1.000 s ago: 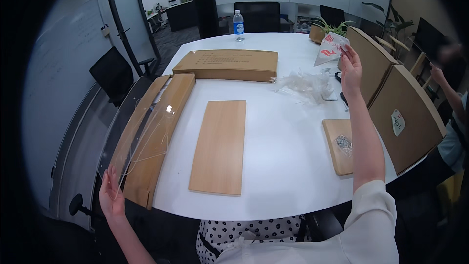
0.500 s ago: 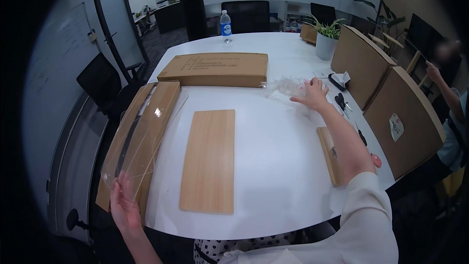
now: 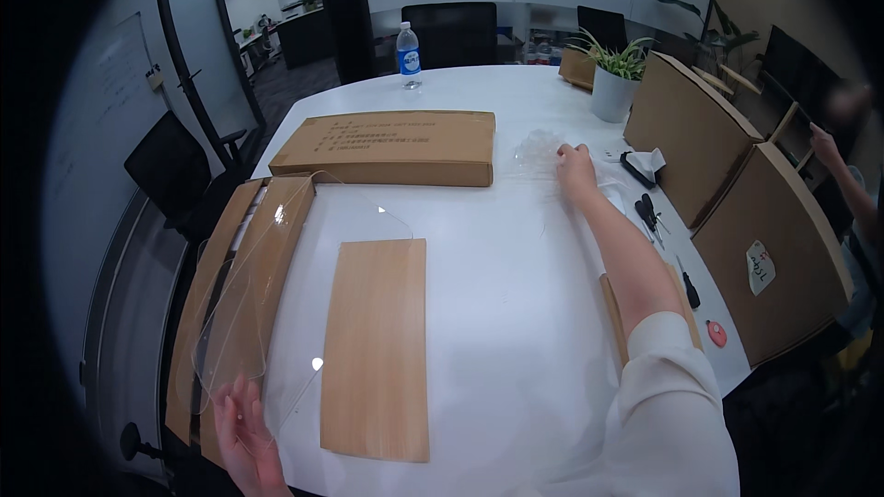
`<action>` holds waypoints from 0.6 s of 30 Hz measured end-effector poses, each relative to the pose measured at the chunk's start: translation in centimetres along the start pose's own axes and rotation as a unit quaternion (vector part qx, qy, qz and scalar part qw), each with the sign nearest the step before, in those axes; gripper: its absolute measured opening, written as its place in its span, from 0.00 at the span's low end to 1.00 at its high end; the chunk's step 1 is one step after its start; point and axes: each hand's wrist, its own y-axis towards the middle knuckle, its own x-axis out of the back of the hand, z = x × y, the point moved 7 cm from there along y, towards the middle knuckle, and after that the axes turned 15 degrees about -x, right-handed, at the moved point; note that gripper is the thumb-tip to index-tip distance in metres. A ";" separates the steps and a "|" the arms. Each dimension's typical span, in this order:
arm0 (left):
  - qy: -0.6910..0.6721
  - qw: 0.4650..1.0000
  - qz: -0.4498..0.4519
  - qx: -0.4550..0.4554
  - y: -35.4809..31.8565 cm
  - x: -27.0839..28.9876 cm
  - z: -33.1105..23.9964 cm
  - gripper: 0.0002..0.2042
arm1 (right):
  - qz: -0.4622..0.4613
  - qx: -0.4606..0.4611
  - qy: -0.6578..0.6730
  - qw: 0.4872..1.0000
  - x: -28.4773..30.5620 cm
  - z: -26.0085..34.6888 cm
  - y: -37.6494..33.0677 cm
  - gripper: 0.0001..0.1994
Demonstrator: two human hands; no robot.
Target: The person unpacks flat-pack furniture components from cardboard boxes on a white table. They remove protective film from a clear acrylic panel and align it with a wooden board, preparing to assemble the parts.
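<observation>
My left hand (image 3: 244, 433) is closed around the lower edge of a large clear acrylic sheet (image 3: 230, 331). The see-through sheet slants up over a long cardboard box and toward a flat light-wood board (image 3: 376, 350) lying on the white table. At the table's far right, my right hand (image 3: 575, 170) has its fingers curled together on crumpled clear plastic (image 3: 537, 153); the fingertips are partly hidden. Beneath my right forearm lies another small wooden piece (image 3: 615, 317), mostly covered by the arm.
Cardboard boxes lie at the back (image 3: 387, 149) and along the left edge (image 3: 276, 267). On the right are screwdrivers (image 3: 647, 212), a red tape measure (image 3: 716, 333) and upright cardboard (image 3: 773, 248). A bottle (image 3: 409, 57) and potted plant (image 3: 615, 92) stand behind. Another person's arm (image 3: 838, 161) shows far right.
My right hand's spread fingers have closed down at the plastic. My left hand has lowered slightly and the clear sheet has tilted rightward over the table. The whole view has shifted a little.
</observation>
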 end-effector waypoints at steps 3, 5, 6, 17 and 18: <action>0.053 0.998 -0.023 0.019 -0.5 -1.5 0.0 0.14 | -0.075 0.005 0.043 0.996 0.5 0.6 3.5 0.15; 0.049 0.998 -0.025 0.021 -0.5 -0.8 0.2 0.14 | -0.113 0.033 0.034 0.992 0.2 2.3 4.7 0.16; 0.046 0.998 -0.025 0.024 -0.5 -0.5 0.4 0.13 | -0.135 0.054 0.011 0.989 0.0 3.3 4.9 0.16; 0.016 0.997 -0.056 0.055 0.3 1.2 2.0 0.11 | 0.036 0.037 -0.035 0.998 0.7 6.4 3.2 0.19; 0.005 0.997 -0.054 0.061 0.2 1.2 2.2 0.11 | 0.096 0.064 -0.040 0.993 2.2 6.5 3.4 0.18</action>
